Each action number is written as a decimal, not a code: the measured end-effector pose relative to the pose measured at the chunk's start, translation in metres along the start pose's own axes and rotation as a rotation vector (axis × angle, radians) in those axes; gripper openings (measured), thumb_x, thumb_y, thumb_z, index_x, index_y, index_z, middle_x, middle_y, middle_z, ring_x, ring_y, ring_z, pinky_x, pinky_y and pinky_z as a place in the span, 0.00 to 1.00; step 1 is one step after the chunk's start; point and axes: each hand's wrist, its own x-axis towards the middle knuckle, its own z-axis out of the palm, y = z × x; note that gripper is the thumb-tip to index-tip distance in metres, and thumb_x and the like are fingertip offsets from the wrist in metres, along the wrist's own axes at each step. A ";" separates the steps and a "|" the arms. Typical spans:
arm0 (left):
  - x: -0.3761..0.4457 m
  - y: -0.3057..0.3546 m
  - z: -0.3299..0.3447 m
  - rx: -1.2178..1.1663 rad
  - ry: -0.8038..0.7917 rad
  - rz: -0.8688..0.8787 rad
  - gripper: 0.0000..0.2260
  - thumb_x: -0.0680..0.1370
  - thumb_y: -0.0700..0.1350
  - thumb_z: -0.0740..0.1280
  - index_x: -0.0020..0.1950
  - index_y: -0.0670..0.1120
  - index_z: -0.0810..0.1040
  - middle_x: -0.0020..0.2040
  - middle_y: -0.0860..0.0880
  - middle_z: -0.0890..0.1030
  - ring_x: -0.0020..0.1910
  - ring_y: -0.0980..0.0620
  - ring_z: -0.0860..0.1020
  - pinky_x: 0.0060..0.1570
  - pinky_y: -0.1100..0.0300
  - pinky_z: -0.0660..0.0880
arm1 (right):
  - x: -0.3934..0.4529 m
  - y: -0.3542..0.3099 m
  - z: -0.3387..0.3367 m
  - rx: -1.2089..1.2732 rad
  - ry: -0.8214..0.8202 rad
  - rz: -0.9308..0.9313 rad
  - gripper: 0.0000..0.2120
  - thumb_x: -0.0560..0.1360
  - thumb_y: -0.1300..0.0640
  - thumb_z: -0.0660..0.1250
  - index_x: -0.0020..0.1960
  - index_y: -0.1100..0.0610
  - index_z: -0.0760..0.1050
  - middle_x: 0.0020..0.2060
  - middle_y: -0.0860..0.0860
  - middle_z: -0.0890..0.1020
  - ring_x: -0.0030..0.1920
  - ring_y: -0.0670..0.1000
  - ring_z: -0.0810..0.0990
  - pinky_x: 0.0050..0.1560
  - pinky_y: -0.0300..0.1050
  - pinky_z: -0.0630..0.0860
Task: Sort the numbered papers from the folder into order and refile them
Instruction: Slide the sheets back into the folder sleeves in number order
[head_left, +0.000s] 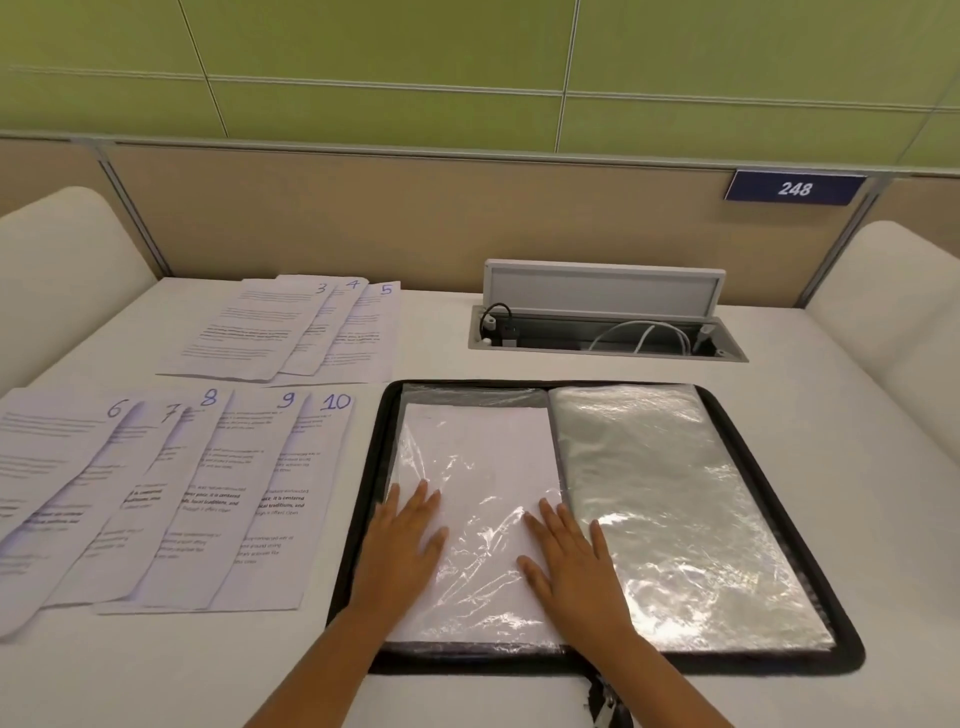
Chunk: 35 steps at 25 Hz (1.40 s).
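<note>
An open black folder (810, 519) lies on the table with clear plastic sleeves on both sides. The left sleeve (478, 457) holds a white sheet, blank side up. My left hand (402, 551) and my right hand (574, 566) both lie flat on that sleeve, fingers straight, pressing it down. The right sleeve (675, 499) looks to hold no paper. Papers numbered 6 to 10 (208, 493) are fanned out left of the folder. Papers numbered 3, 4 and 5 (291, 327) are fanned out behind them.
An open cable box (602, 327) with its lid raised and wires inside sits in the table behind the folder. A beige partition with a blue 248 sign (795, 188) closes the back. Pale cushioned seats flank the table.
</note>
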 end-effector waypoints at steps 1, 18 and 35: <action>-0.004 -0.002 0.009 0.211 0.009 0.051 0.29 0.79 0.63 0.42 0.72 0.50 0.65 0.72 0.53 0.63 0.73 0.47 0.55 0.69 0.51 0.54 | 0.000 0.001 0.001 -0.015 0.013 -0.004 0.26 0.81 0.39 0.42 0.69 0.48 0.69 0.69 0.47 0.71 0.69 0.50 0.70 0.67 0.52 0.54; -0.005 -0.008 -0.001 0.390 -0.089 0.001 0.25 0.81 0.58 0.43 0.72 0.50 0.65 0.71 0.48 0.68 0.72 0.44 0.60 0.69 0.48 0.51 | 0.000 0.006 0.010 0.020 0.028 -0.031 0.27 0.80 0.37 0.42 0.71 0.47 0.65 0.73 0.45 0.64 0.73 0.46 0.59 0.72 0.48 0.48; 0.116 -0.131 -0.109 0.577 0.154 -0.203 0.24 0.80 0.53 0.54 0.64 0.37 0.75 0.69 0.40 0.69 0.71 0.40 0.63 0.68 0.36 0.52 | 0.112 -0.058 0.012 0.074 0.110 0.076 0.48 0.68 0.29 0.23 0.76 0.49 0.57 0.76 0.47 0.55 0.76 0.49 0.44 0.73 0.53 0.35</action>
